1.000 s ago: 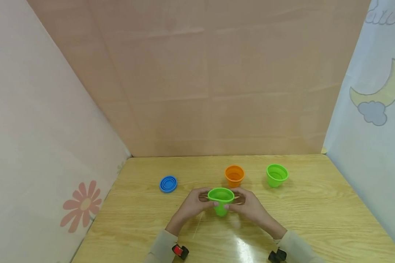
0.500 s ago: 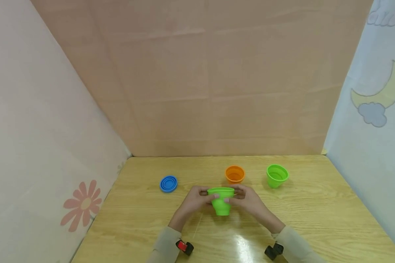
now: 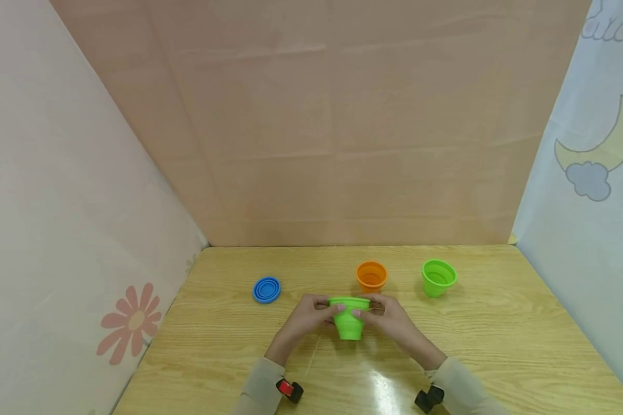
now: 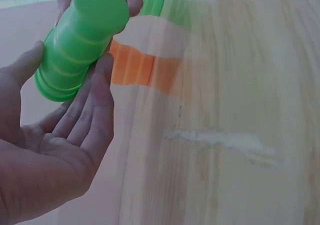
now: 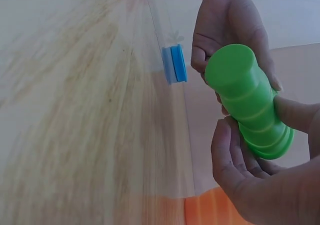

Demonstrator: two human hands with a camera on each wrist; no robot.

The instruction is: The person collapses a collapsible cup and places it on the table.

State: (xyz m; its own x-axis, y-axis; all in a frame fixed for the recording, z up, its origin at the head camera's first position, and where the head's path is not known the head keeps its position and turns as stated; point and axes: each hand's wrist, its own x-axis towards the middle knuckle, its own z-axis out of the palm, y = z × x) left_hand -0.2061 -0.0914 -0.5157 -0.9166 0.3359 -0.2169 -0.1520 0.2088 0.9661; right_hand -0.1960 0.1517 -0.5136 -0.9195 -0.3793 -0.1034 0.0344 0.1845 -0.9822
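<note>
A green collapsible cup (image 3: 350,327), drawn out to full height with ringed walls, is held off the table between both hands. My left hand (image 3: 307,314) pinches its left side near the rim, thumb on the near wall and fingers behind. On the other side my right hand (image 3: 392,320) grips it the same way. In the left wrist view the cup (image 4: 82,42) shows its flat base tipped toward the camera. The right wrist view shows the same base on the cup (image 5: 250,97), with fingers (image 5: 227,150) along its wall.
Behind the hands an orange cup (image 3: 371,276) stands upright on the wooden table (image 3: 213,351). A second green cup (image 3: 438,278) stands to its right. A flattened blue collapsible cup (image 3: 266,290) lies at the left. Cloth walls enclose the back and sides.
Over the last second the held cup has tilted so its base swings toward me and its opening turns out of sight. Its squeezed-looking wall appears rounder now. Both hands keep their grip.
</note>
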